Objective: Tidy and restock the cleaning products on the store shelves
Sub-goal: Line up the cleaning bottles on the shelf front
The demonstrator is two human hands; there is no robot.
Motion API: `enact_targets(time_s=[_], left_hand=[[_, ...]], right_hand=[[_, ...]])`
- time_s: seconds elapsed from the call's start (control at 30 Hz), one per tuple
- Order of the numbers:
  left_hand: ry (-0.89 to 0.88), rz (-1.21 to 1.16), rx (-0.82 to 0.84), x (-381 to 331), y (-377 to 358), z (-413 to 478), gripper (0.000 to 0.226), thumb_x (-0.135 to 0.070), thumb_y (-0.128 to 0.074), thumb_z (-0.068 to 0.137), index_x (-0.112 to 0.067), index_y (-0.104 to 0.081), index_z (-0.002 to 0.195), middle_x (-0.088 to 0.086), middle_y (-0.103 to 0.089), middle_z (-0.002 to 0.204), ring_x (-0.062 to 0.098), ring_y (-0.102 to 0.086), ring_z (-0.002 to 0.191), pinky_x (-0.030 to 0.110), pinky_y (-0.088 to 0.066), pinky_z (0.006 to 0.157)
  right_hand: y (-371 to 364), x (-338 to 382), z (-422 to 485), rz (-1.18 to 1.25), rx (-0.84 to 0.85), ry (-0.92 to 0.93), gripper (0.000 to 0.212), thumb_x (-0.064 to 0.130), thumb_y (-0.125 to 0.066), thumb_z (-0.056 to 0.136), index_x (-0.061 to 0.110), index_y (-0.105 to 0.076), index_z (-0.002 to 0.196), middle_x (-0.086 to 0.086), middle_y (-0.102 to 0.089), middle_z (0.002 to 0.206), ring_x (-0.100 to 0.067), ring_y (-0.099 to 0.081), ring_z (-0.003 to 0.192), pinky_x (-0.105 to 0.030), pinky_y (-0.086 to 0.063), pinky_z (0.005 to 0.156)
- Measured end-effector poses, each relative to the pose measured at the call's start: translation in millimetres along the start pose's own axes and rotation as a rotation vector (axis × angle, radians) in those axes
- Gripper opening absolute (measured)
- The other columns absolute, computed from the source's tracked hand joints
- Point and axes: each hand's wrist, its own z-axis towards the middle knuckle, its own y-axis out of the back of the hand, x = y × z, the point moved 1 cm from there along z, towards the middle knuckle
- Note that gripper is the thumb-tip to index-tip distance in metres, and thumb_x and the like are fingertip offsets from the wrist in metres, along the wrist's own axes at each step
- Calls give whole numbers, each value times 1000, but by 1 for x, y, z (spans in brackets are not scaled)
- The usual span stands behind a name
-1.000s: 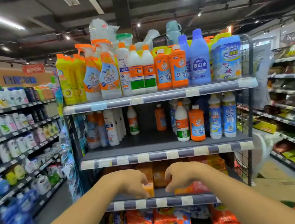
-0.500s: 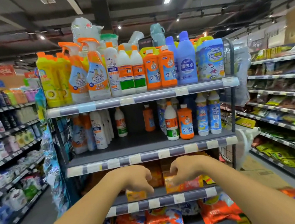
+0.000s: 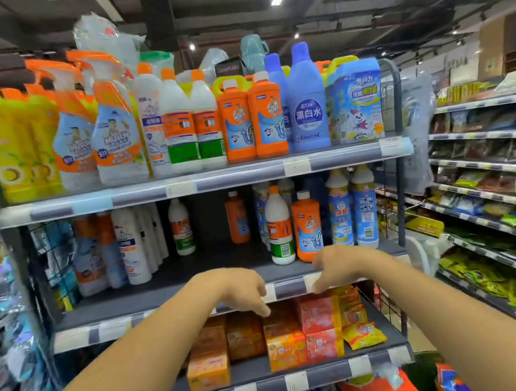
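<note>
**Both hands empty at the second shelf's edge**

On your far left, the top shelf [image 3: 203,182] starts with yellow bottles [image 3: 14,150], then the spray bottles [image 3: 116,138] and white bottles [image 3: 179,130]. Below them, the second shelf [image 3: 164,291] has a loose group of white and orange bottles at its left end and a bare stretch in the middle.

Your left hand [image 3: 240,290] hangs in front of that shelf's price rail, fingers curled downward and holding nothing. Under it sit the orange soap boxes [image 3: 208,372] on the third shelf [image 3: 289,383].

Your right hand [image 3: 340,266] is just beside the left, fingers bent and loose, also empty. Its fingertips are close to the base of the orange drain-cleaner bottle [image 3: 307,225]; you cannot tell whether they touch. Red packs [image 3: 319,317] lie below it.
</note>
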Motion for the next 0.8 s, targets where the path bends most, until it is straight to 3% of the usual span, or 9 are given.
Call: enact_targets(time_s=[0.1,0.17,0.2,0.3,0.4,0.53,0.67,0.8], left_hand=[[7,-32,-1,-1,13,33,53,-47,-59,91,-17,-57,134,2,-55,137,22,-53,122,35,-41,97],[31,-71,-61,1,18,58,47,-45,-61,90,-12,-60,122,4,-59,128,23,-56,113,38,-45,96],[45,-110,-112,3,19,71,49,-43,-62,89,-11,-58,125,5,-59,130,23,-57,114,38,-47,98],[67,-367,-319,5,16,107,63,-37,-68,84,-17,-46,140,7,-55,141,23,-55,123,27,-44,91],[127,-673,-509,3,9,140,76,-36,-77,78,-16,-41,142,9,-55,141,23,-56,123,24,-39,82],[193,-822,-680,1,0,174,74,-31,-81,74,-14,-43,135,9,-61,130,13,-55,97,24,-40,77],[238,-970,-774,2,0,195,77,-21,-84,73,-10,-41,137,10,-62,127,24,-61,112,26,-43,79],[243,-1088,-814,4,-1,216,71,-18,-82,75,-11,-43,134,12,-62,127,28,-61,114,34,-51,89]], right_hand=[[10,-21,30,36,-44,-54,65,44,-67,83,3,-51,132,-16,-53,136,-31,-54,122,-45,-46,101],[13,-34,52,69,-92,-80,63,42,-69,81,6,-52,130,-13,-56,133,-27,-56,118,-41,-49,98],[12,-40,62,105,-124,-86,61,40,-70,79,6,-53,127,-12,-59,129,-26,-59,114,-40,-51,95],[5,-54,95,310,-248,-129,63,39,-75,75,6,-48,121,-7,-61,117,-25,-60,104,-34,-51,81],[-7,-61,123,496,-388,-193,69,38,-78,73,5,-41,120,-12,-58,116,-29,-58,106,-35,-49,78],[-23,-68,153,672,-499,-210,78,39,-83,68,7,-38,123,-15,-54,122,-32,-56,111,-36,-48,79],[-35,-71,175,756,-583,-196,74,38,-84,67,7,-39,117,-15,-53,120,-32,-56,107,-39,-50,80],[-44,-67,191,869,-706,-188,66,33,-86,64,12,-39,106,-13,-57,114,-30,-59,100,-31,-43,72]])
